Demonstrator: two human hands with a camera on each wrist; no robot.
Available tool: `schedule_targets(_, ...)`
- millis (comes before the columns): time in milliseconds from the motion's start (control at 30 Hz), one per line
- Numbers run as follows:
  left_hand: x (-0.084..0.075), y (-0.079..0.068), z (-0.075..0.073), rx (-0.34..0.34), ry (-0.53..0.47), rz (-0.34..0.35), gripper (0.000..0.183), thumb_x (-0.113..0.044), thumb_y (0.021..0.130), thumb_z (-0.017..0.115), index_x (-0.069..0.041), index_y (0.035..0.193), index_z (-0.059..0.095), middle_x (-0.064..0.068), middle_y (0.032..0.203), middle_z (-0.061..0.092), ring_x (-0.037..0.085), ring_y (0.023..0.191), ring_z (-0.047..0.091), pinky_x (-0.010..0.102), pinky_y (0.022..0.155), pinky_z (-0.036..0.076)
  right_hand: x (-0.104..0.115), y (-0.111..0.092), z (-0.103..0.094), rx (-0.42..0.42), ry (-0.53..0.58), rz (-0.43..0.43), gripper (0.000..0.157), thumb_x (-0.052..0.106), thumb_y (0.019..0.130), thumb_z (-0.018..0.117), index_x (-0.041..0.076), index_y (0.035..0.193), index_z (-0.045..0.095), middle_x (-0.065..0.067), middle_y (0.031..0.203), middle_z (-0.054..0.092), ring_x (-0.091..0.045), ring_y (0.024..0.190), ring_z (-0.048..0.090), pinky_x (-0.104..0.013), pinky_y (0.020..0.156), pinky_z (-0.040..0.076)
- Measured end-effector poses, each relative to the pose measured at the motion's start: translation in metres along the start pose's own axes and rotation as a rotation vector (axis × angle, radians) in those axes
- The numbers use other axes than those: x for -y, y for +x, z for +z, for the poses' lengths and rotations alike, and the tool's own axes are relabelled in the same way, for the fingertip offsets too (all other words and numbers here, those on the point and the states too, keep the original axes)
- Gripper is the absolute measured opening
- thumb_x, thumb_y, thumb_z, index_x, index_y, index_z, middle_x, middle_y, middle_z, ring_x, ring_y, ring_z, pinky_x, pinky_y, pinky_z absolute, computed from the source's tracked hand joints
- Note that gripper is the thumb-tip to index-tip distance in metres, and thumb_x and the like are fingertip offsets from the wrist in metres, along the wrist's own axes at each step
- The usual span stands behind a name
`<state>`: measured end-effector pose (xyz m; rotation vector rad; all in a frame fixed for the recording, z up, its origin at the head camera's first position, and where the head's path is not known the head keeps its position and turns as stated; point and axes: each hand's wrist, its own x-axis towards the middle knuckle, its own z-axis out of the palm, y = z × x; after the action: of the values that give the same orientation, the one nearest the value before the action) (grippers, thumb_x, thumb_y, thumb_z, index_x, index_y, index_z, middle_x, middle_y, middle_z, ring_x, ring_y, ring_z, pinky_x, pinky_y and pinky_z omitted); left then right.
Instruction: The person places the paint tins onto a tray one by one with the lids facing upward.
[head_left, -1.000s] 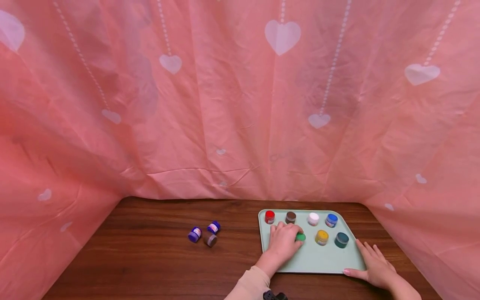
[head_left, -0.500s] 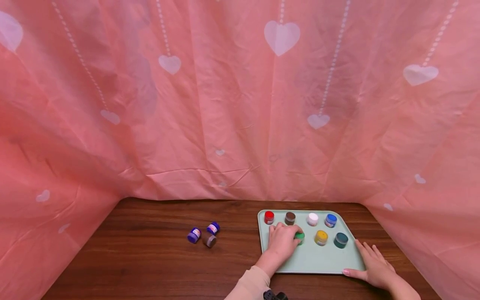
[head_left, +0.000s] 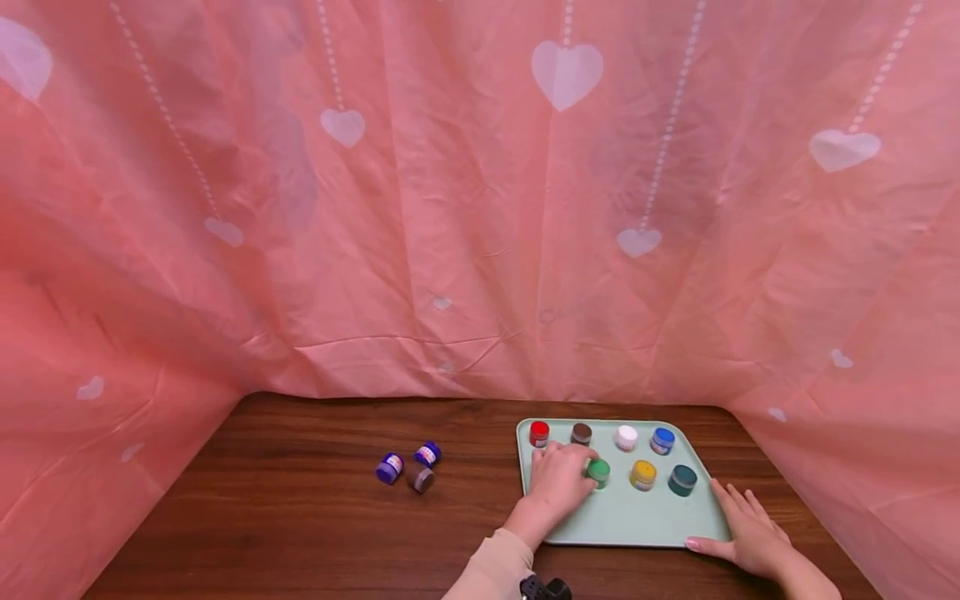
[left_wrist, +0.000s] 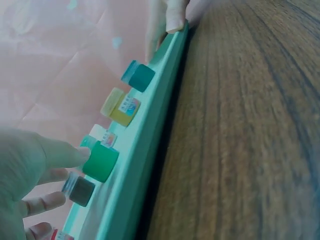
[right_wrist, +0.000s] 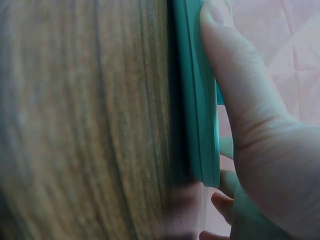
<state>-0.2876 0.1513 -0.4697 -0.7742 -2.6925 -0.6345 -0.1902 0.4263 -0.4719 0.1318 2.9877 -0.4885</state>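
The left hand (head_left: 558, 483) has its fingers loosely spread, the thumb tip right at the side of a green jar (head_left: 598, 473); whether it touches I can't tell. That jar stands upright near the middle of the tray (head_left: 630, 523), left of a yellow jar (head_left: 642, 475) and a teal jar (head_left: 682, 480). The right hand (head_left: 753, 533), fingers straight, rests its thumb on the tray's near right corner. Along the far edge stand red (head_left: 539, 433), brown (head_left: 581, 434), white (head_left: 626, 437) and blue jars (head_left: 662, 441).
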Motion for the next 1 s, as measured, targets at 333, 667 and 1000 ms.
schedule_targets(333,0.004,-0.003,-0.019,-0.018,0.023,-0.004,0.031,-0.038,0.082,0.076,-0.033,0.112,0.071,-0.013,0.112,0.071,0.015,0.095,0.058,0.033,0.079,0.037,-0.002,0.003,0.002,0.011,0.009,-0.011,0.110,0.062,0.081,0.065,-0.014,0.146,0.019,-0.049,0.143,0.016,-0.067,0.129,0.013,-0.081,0.092,0.023)
schedule_targets(667,0.009,-0.001,-0.046,-0.057,0.024,0.040,0.028,-0.039,0.084,0.075,-0.032,0.111,0.071,-0.012,0.110,0.072,0.015,0.099,0.061,0.031,0.078,0.037,-0.002,-0.001,-0.001,0.004,0.001,-0.004,0.108,0.062,0.082,0.065,-0.014,0.146,0.021,-0.049,0.142,0.017,-0.067,0.129,0.014,-0.081,0.091,0.024)
schedule_targets(1000,0.025,-0.009,-0.082,-0.116,0.030,0.103,0.027,-0.040,0.086,0.072,-0.028,0.111,0.071,-0.010,0.100,0.071,0.013,0.093,0.058,0.033,0.080,0.039,0.001,-0.002,-0.002,-0.008,0.012,-0.011,0.108,0.061,0.082,0.065,-0.014,0.146,0.021,-0.049,0.143,0.017,-0.067,0.130,0.013,-0.081,0.091,0.024)
